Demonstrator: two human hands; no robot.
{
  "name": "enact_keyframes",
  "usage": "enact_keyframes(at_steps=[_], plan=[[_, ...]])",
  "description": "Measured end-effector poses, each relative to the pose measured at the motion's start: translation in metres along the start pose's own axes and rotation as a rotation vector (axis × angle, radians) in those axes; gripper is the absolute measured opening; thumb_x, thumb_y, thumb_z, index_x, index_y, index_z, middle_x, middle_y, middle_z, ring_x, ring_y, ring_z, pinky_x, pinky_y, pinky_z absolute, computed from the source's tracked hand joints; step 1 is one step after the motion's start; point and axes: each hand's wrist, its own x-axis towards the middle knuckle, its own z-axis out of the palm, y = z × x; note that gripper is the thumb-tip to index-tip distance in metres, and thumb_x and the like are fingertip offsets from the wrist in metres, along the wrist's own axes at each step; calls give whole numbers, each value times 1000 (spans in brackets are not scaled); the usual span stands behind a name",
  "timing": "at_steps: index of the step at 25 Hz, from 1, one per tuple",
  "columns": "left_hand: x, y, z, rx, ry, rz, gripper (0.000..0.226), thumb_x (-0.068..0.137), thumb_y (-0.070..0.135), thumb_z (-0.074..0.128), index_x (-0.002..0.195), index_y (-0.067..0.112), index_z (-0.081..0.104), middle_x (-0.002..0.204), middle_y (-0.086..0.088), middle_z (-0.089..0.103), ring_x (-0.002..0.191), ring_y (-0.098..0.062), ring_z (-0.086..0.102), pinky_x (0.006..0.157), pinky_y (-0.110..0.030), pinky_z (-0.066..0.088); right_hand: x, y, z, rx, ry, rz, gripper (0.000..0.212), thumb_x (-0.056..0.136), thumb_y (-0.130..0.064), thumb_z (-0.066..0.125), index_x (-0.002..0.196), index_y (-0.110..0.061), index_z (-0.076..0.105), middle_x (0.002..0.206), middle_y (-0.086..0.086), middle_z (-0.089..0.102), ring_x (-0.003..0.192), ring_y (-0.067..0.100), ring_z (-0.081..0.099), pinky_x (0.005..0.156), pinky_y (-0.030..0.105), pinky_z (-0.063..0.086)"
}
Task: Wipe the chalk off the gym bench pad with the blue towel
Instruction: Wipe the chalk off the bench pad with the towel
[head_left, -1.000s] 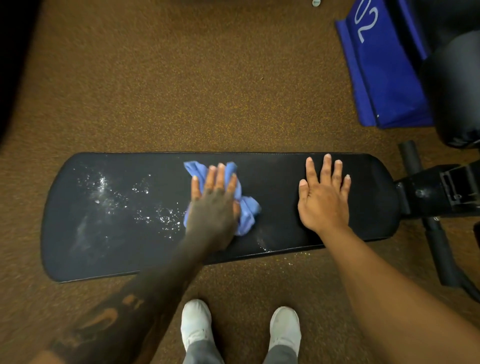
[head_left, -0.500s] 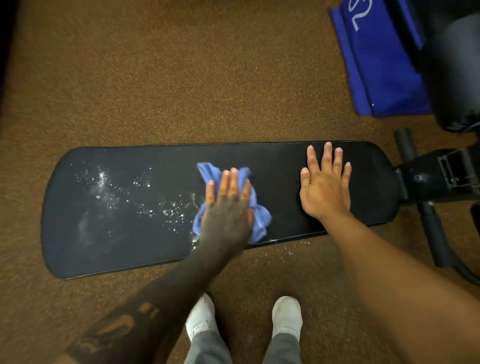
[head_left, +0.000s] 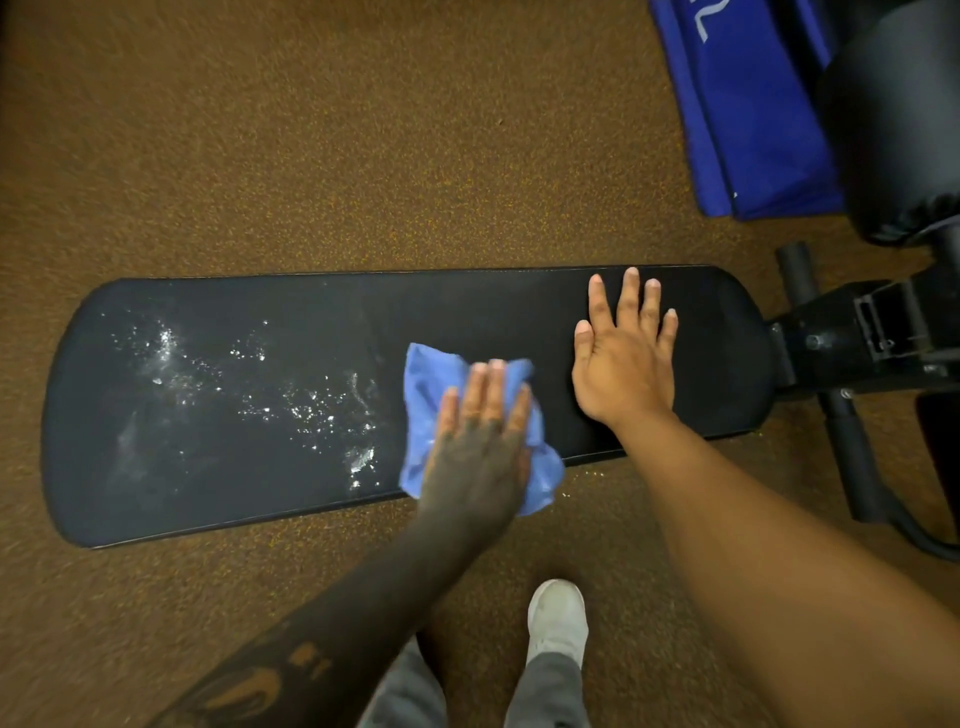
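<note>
A long black bench pad lies across the view. White chalk is scattered over its left half, with a faint smear further left. My left hand presses flat on the crumpled blue towel at the pad's near edge, right of the chalk; the towel's lower corner hangs over the edge. My right hand rests flat and open on the pad's right part, fingers spread, a short gap from the towel.
The bench's black frame and legs stick out at the right. A blue mat and a black padded roll lie at the upper right. Brown speckled floor surrounds the pad. My white shoe stands below the pad.
My left hand has slid the towel towards the pad's near edge and to the right, closer to my right hand. The right hand has stayed flat on the pad.
</note>
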Motion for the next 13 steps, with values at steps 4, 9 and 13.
enact_keyframes(at_steps=[4, 9, 13], plan=[[13, 20, -1, 12, -61, 115, 62, 96, 43, 18, 152, 19, 6, 161, -11, -6, 149, -29, -5, 117, -51, 2, 1, 4, 1, -4, 10, -17, 56, 101, -39, 22, 154, -26, 11, 163, 11, 3, 149, 31, -4, 119, 52, 3], [-6, -37, -5, 62, 18, -23, 59, 96, 42, 25, 151, 19, 19, 162, -11, 11, 149, -32, 4, 116, -53, 15, -2, 1, 0, -8, 12, -24, 56, 101, -40, 21, 154, -25, 11, 163, 11, 2, 149, 32, -5, 119, 53, 3], [16, -7, -8, -3, -15, -45, 60, 97, 40, 24, 152, 20, 11, 163, -12, 3, 149, -33, -5, 117, -53, 7, -1, 2, -2, -22, -16, -17, 65, 97, -51, 22, 154, -25, 9, 163, 14, -1, 149, 33, -6, 118, 56, 3]])
